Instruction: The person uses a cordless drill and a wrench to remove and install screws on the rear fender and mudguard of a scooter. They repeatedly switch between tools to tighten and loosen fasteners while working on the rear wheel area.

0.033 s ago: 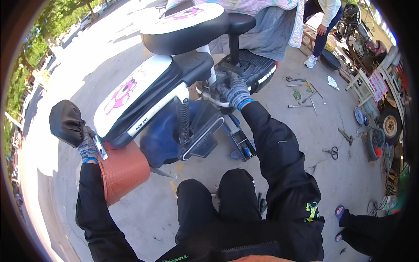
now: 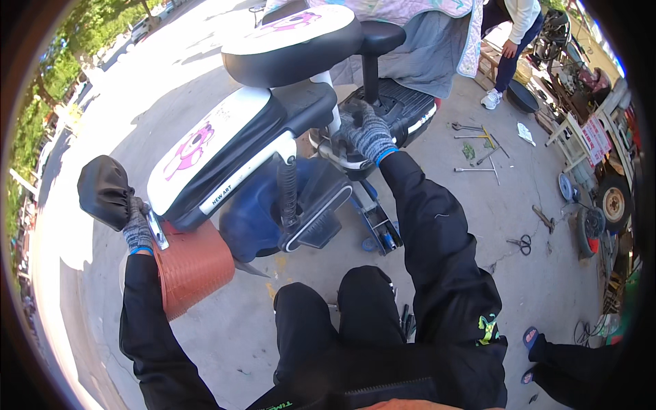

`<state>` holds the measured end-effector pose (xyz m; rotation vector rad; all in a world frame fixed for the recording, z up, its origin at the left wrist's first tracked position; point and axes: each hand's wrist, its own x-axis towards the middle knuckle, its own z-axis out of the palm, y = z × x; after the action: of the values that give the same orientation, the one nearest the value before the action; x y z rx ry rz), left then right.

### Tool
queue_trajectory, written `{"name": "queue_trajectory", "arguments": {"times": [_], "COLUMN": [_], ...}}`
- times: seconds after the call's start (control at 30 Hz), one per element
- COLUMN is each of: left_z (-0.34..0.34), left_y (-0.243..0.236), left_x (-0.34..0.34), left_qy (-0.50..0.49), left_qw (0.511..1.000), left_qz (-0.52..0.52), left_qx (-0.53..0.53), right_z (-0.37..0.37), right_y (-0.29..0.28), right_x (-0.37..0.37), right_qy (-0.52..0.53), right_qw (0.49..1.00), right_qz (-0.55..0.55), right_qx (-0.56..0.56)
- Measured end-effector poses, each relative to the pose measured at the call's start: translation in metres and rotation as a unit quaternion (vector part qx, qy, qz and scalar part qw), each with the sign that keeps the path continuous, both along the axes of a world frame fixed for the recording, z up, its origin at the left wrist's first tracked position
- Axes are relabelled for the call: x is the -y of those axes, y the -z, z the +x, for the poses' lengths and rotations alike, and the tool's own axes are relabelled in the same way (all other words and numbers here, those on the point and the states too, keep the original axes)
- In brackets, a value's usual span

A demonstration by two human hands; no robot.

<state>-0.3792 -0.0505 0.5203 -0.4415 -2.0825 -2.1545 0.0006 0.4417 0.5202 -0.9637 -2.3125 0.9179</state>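
Note:
An electric bike with a white-topped black middle seat (image 2: pixel 198 147) and a white-topped rear seat (image 2: pixel 294 48) stands in front of me. My left hand (image 2: pixel 139 229), in a grey knit glove, is closed at the base of a black piece with a gathered cover (image 2: pixel 102 193). A shiny metal bar (image 2: pixel 158 231) shows beside that hand; its fingertips are hidden. My right hand (image 2: pixel 370 135), gloved alike, has curled fingers by the white post (image 2: pixel 333 113), just in front of the black rear rack (image 2: pixel 403 108). What those fingers grip is hidden. A coil spring (image 2: pixel 288 191) runs below the middle seat.
A reddish-brown basket (image 2: pixel 195 266) sits beside my left forearm. Wrenches (image 2: pixel 478 169), scissors (image 2: pixel 523 244) and a hammer (image 2: pixel 544 217) lie on the concrete at right. A person (image 2: pixel 509 48) stands beyond the bike. Another person's sandalled feet (image 2: pixel 529 338) are at lower right. Clutter and a wheel (image 2: pixel 614 199) line the right side.
The fingers of my right hand have shifted slightly by the white post. My left hand keeps its place. The whole view has moved a little.

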Motion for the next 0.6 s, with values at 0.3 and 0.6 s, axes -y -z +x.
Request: {"name": "queue_trajectory", "arguments": {"times": [0.3,0.6], "left_z": [-0.038,-0.042], "left_y": [0.012,-0.018], "left_x": [0.041,0.046], "left_qy": [0.083,0.035], "left_qw": [0.996,0.998], "left_qz": [0.034,-0.051], "left_qx": [-0.014,0.021], "right_z": [-0.048,-0.068], "right_y": [-0.071,-0.076], "right_x": [-0.167,-0.072], "right_qy": [0.163,-0.138], "right_qw": [0.874,0.676], "right_qz": [-0.369,-0.623], "right_qx": [-0.269,-0.368]}}
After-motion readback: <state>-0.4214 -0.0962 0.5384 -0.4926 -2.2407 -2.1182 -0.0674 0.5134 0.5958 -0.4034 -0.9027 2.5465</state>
